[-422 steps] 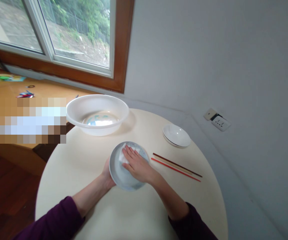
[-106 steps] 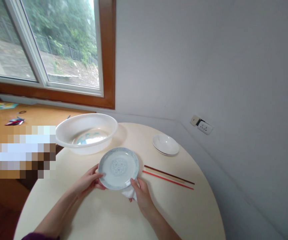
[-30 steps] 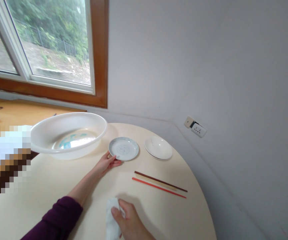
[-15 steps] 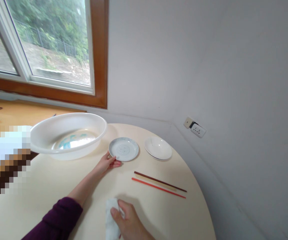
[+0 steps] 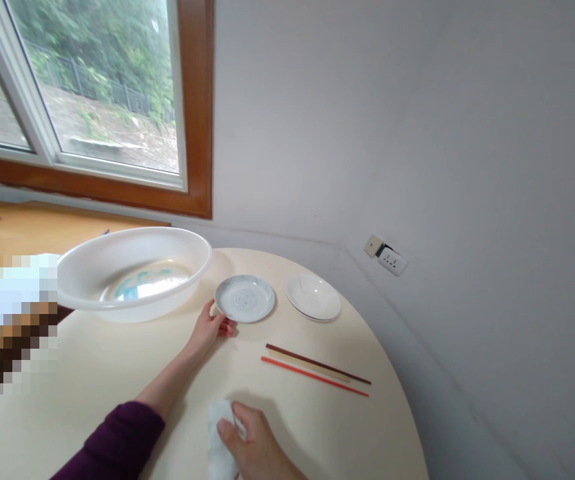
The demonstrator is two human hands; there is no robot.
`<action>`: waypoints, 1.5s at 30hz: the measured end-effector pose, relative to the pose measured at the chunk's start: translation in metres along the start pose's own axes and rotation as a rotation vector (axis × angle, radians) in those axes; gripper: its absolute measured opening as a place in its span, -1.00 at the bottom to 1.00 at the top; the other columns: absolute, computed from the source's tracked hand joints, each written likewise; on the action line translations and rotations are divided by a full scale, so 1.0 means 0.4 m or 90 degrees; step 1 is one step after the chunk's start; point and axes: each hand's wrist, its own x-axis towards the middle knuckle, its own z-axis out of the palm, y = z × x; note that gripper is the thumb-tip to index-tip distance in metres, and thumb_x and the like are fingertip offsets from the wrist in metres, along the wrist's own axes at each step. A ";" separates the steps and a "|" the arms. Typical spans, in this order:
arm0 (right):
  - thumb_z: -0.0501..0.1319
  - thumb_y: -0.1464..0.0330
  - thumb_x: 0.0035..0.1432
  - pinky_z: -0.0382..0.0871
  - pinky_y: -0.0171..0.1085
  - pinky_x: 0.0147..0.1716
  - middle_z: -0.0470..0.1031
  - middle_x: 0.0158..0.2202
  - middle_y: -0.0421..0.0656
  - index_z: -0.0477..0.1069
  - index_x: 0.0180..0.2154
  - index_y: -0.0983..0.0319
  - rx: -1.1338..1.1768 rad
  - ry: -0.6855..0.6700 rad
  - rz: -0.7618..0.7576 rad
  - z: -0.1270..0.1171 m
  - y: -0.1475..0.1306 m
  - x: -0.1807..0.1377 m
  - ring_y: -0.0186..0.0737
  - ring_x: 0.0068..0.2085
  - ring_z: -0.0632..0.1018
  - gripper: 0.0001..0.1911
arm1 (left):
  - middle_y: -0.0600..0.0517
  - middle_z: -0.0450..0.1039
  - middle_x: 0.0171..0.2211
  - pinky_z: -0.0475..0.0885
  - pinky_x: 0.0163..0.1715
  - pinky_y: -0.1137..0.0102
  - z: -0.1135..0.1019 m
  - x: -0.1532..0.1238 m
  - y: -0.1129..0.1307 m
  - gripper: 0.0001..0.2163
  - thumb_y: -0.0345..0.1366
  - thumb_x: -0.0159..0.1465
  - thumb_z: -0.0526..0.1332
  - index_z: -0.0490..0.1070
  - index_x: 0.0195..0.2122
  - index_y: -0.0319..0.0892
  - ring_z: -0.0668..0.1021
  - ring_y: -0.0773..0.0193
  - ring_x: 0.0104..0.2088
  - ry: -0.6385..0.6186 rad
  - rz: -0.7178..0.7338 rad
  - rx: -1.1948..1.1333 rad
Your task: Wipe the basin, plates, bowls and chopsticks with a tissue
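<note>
My left hand (image 5: 212, 328) is at the near left rim of a small pale plate (image 5: 245, 300) with a faint blue pattern. Its fingers are loosely bent and apart, and the plate lies flat on the table. Low in the view, my right hand (image 5: 257, 440) grips a folded white cloth (image 5: 221, 443) between thumb and fingers. Right of the patterned plate are stacked white dishes (image 5: 313, 297). Nearer to me lie chopsticks: a dark brown one (image 5: 317, 364), a red one (image 5: 314, 377) and pale wood between them.
A large translucent white basin (image 5: 134, 310) stands on the left of the round cream table (image 5: 357, 440). Behind it is a wooden surface (image 5: 42, 223) with small items, below a window. A wall with a socket (image 5: 392, 261) borders the table's far right edge.
My left hand has drawn back slightly from the plate's rim, its thumb no longer over the edge. My right hand keeps its hold on the cloth. The view has shifted a little.
</note>
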 end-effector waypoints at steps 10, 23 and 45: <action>0.14 0.07 0.03 0.28 -0.38 -0.50 0.28 -0.58 -0.25 0.33 -0.52 0.28 0.105 0.304 -0.190 -0.049 -0.010 0.023 -0.34 -0.50 0.32 -0.62 | 0.20 0.30 -0.68 0.12 -0.72 0.53 -0.019 -0.006 -0.012 -0.57 -0.26 0.04 0.08 0.16 -0.03 -0.22 0.24 0.43 -0.75 0.074 0.145 0.203; 0.13 0.09 0.02 0.19 -0.37 -0.55 0.26 -0.61 -0.26 0.34 -0.54 0.28 0.058 0.518 -0.289 -0.162 -0.036 0.022 -0.35 -0.55 0.27 -0.63 | 0.17 0.22 -0.69 0.20 -0.55 0.45 -0.009 -0.074 -0.019 -0.74 -0.09 0.14 0.03 0.35 -0.38 -0.16 0.29 0.35 -0.62 0.036 0.317 0.455; 0.08 0.07 0.04 0.21 -0.33 -0.43 0.28 -0.55 -0.25 0.29 -0.49 0.27 0.085 0.691 -0.296 -0.304 0.003 0.053 -0.32 -0.46 0.28 -0.63 | -0.03 0.44 -0.27 0.43 -0.28 0.29 0.369 0.161 0.062 -0.75 -0.18 0.23 0.13 0.38 -0.21 -0.29 0.50 0.29 -0.29 -0.140 0.054 0.702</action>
